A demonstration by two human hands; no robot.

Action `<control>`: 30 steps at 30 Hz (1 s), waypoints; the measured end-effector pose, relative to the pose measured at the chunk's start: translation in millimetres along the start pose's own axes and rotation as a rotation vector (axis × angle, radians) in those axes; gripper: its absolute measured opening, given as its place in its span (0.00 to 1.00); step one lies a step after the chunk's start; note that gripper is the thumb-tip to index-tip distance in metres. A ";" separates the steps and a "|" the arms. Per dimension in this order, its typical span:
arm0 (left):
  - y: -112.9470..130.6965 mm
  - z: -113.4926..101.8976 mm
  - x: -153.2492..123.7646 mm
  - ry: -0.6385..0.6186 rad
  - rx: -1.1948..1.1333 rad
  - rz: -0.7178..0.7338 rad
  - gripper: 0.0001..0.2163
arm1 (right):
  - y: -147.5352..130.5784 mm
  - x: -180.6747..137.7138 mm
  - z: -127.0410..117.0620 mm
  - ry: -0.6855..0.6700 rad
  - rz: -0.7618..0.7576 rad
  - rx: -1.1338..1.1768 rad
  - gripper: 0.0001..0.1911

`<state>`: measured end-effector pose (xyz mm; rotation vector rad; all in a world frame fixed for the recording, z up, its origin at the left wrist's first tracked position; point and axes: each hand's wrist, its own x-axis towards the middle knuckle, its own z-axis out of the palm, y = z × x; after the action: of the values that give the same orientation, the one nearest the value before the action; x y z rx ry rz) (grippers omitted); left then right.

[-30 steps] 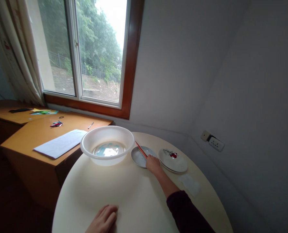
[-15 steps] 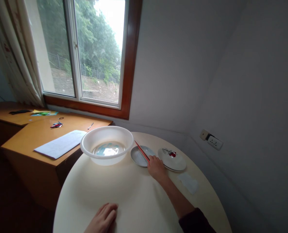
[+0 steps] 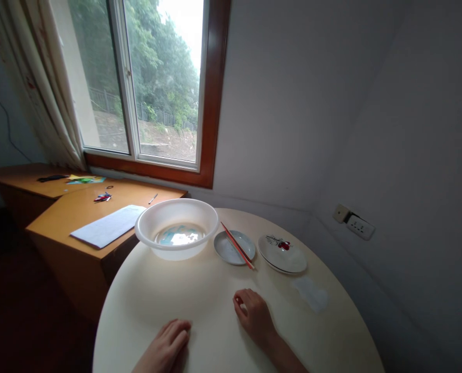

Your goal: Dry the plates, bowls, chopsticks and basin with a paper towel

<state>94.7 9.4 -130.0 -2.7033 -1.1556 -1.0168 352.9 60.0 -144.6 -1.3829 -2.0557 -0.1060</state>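
Observation:
My left hand (image 3: 168, 344) rests on the white round table, its fingers loosely bent and lying on the surface, with nothing seen in it. My right hand (image 3: 256, 318) hovers or rests over the table in front of the plates. Its fingers are curled in toward the thumb, and nothing is between them. Beyond it, a pair of reddish chopsticks (image 3: 238, 246) lies across a small grey-white dish (image 3: 223, 252), their near ends sticking out past the rim. To the right are stacked white plates (image 3: 271, 255), the top one with a red flower print.
A translucent white basin (image 3: 147, 239) with some water stands at the table's back left. A thin whitish sheet (image 3: 311, 294) lies near the right edge. Papers (image 3: 108, 226) and a pen (image 3: 153, 198) lie on the wooden desk (image 3: 63, 215) beside the table.
My right hand has let go of the chopsticks, leaving them on the dish, and has drawn back toward me. My left hand stays in place. The view has shifted slightly.

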 end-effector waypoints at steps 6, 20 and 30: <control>7.0 -4.4 4.7 -0.026 0.003 -0.027 0.11 | 8.0 -1.2 2.7 -0.016 0.072 -0.022 0.07; 4.3 -3.2 2.1 -0.042 -0.016 -0.027 0.11 | 9.3 -0.9 2.2 0.039 -0.037 -0.042 0.10; -12.3 -0.8 7.1 -0.040 -0.703 -0.663 0.11 | 13.0 0.1 -2.6 0.030 0.053 0.039 0.09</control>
<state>89.8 22.5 -127.9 -2.8405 -2.1254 -1.7277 365.2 64.7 -146.0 -1.4028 -1.9842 -0.0632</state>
